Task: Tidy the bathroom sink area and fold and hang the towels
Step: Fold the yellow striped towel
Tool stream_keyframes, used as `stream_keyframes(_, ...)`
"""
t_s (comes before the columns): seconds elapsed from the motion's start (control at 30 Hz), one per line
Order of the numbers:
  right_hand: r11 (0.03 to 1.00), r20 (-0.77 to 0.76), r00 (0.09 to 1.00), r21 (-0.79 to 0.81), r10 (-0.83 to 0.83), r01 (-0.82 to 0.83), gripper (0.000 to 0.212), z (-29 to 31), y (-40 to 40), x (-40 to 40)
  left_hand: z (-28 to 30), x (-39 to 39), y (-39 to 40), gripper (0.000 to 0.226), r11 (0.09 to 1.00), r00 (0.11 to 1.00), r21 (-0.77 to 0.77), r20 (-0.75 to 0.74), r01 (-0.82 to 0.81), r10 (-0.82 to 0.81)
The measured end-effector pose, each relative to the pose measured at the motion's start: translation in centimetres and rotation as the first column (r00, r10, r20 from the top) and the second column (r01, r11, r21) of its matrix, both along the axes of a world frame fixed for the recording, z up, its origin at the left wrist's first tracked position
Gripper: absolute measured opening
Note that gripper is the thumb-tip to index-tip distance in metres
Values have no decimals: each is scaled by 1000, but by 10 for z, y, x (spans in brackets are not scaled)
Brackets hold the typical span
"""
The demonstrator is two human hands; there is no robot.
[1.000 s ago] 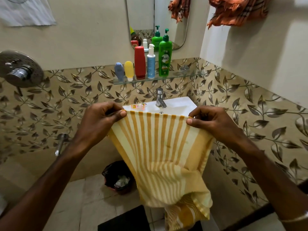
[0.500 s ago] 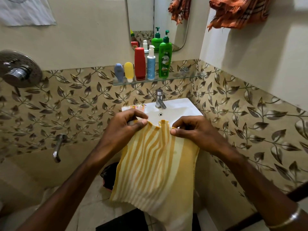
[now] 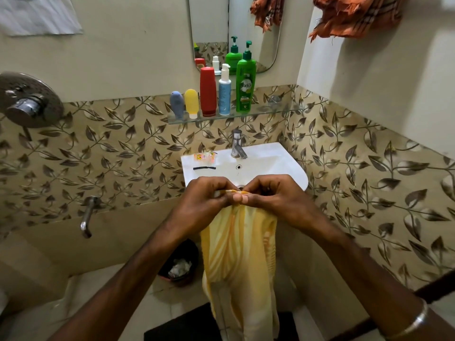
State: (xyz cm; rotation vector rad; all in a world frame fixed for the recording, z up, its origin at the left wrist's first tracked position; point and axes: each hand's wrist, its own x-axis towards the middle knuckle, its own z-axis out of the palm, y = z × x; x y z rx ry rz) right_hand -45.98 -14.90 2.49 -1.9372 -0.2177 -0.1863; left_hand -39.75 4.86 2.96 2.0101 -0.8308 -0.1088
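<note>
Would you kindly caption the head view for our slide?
Both hands, left and right, pinch a yellow striped towel together before the white sink.

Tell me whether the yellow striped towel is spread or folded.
Folded lengthwise: both hands, left hand and right hand, pinch the yellow striped towel's top corners together.

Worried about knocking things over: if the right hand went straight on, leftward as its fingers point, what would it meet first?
The left hand, probably at once: the right hand already meets it at the towel edge.

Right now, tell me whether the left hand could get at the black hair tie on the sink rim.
Probably yes, once freed: the left hand pinches the yellow towel, and nothing lies between it and the hair tie.
</note>
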Motion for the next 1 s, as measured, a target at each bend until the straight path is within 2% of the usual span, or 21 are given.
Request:
stream_keyframes(0.13,988,-119,992,157,34,-15,35,-16,0,-1,2,-2,2,3,997,991,-38,114,-65,69)
stream_keyframes(0.27,983,-215,971,171,102,-66,24,-43,-4,-10,1,-4,8,5,993,985,-42,127,-109,114)
stream_keyframes(0.4,981,-286,955,193,81,-26,20,-75,-13,-17,-1,-3,18,4,980,976,-89,111,-176,186)
stream_keyframes(0.63,957,-266,963,267,-37,110,34,-101,-14,-17,-26,-2,26,6,945,941,-59,95,-322,326)
stream_keyframes(0.73,954,-225,972,270,-69,130,21,-106,-5,-21,-43,-4,23,9,927,923,-23,84,-374,375)
stream_keyframes(0.83,957,-210,973,251,-90,143,15,-114,6,-25,-64,-15,12,10,943,943,32,24,-331,331)
stream_keyframes(0.9,970,-188,975,188,-118,154,20,-120,13,-28,-79,-26,2,8,960,960,36,-44,-276,278)
stream_keyframes(1.0,966,-167,977,197,-132,164,17,-128,18,-38,-98,-42,-9,19,989,975,25,-169,-144,147)
